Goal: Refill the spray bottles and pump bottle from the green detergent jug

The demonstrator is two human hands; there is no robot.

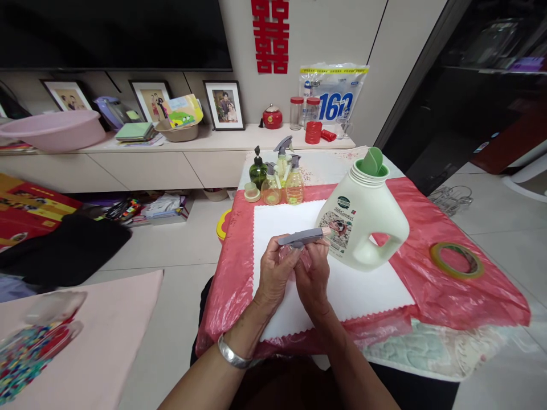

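Head view, looking down: a table spread with a red plastic sheet stands on a pale tiled floor, with a white scalloped-edge mat on top; a large pale-green jug stands upright on the mat's right part, a ring of tape lies farther right, and three clear spray bottles cluster at the far left beside a dark green pump bottle. Behind runs a low white cabinet with framed photos, under a dark television. Over the mat's near half, just left of the jug, the left hand and right hand are closed together around a bottle with a grey trigger sprayer; its pale nozzle points right, and the fingers hide most of its body
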